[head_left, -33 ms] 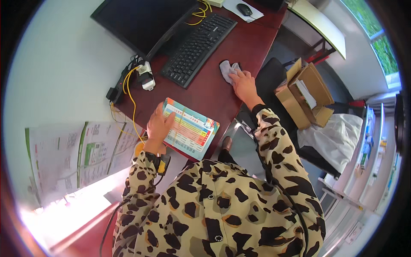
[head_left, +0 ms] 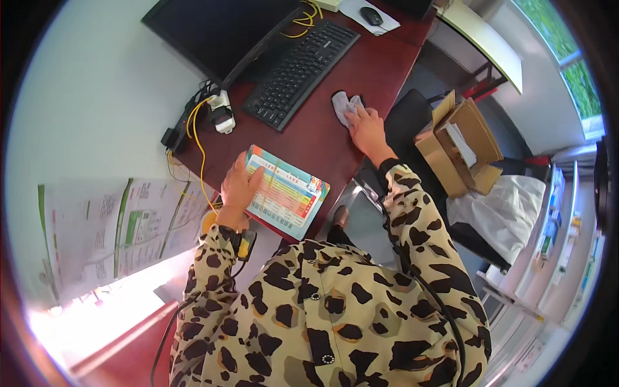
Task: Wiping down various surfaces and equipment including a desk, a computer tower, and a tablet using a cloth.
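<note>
At the near left corner of the dark red desk, my left hand grips the left edge of a stack of printed leaflets, thumb on top. The top sheet has a pale blue border with yellow and red bands, and its near edge lies along the desk's front edge. Farther right, my right hand presses its bent fingertips on a crumpled grey cloth that lies flat against the desktop. Part of the cloth is hidden under the fingers.
A black keyboard and monitor stand beyond my hands. A white power strip with yellow cables sits at the left edge. The mouse rests on paper. An open cardboard box and white cloth are on the right.
</note>
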Tool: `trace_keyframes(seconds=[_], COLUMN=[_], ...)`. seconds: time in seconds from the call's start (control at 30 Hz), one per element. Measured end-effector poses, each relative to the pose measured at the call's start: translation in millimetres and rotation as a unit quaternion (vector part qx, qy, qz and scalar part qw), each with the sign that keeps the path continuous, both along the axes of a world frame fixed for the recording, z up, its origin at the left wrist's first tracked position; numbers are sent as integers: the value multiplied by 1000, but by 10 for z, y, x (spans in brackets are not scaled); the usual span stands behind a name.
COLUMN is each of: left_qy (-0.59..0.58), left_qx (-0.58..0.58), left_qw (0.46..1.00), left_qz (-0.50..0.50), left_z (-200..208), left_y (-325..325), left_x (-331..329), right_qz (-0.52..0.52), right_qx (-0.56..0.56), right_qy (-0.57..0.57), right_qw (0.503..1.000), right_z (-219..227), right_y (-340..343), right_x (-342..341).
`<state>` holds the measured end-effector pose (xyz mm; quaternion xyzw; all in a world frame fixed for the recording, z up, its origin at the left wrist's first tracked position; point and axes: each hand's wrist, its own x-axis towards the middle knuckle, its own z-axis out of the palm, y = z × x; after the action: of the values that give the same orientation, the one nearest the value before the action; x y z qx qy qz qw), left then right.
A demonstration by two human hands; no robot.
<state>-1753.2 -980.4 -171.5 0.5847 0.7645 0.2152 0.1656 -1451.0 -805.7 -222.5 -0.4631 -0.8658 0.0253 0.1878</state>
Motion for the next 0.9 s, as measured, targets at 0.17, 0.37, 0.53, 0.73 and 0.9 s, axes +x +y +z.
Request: trace_keyframes(seconds=[0.17,0.37,0.53,0.73,0.9], left_qy=[34,25,38,109,132], left_qx=[-35,-52,-125,-12,-12], left_qw=[999,998,989,991,987], left_qz=[21,36,65,82,89], left_z=[6,8,76,-85,-31], left_y=[-38,5,108,-80,-65], left_x=[61,56,140,199,253], right_qz=[102,157,211,176,65], right_qx=[-11,-34,-66,-27,68], right_qy=[0,33,25,-8,21], right_qw=[995,986,975,984,995], right_z=[16,117,175,51,-75], right_y=[-685,-1119,-782,218,1511], right_x=[40,9,-240,-365,27])
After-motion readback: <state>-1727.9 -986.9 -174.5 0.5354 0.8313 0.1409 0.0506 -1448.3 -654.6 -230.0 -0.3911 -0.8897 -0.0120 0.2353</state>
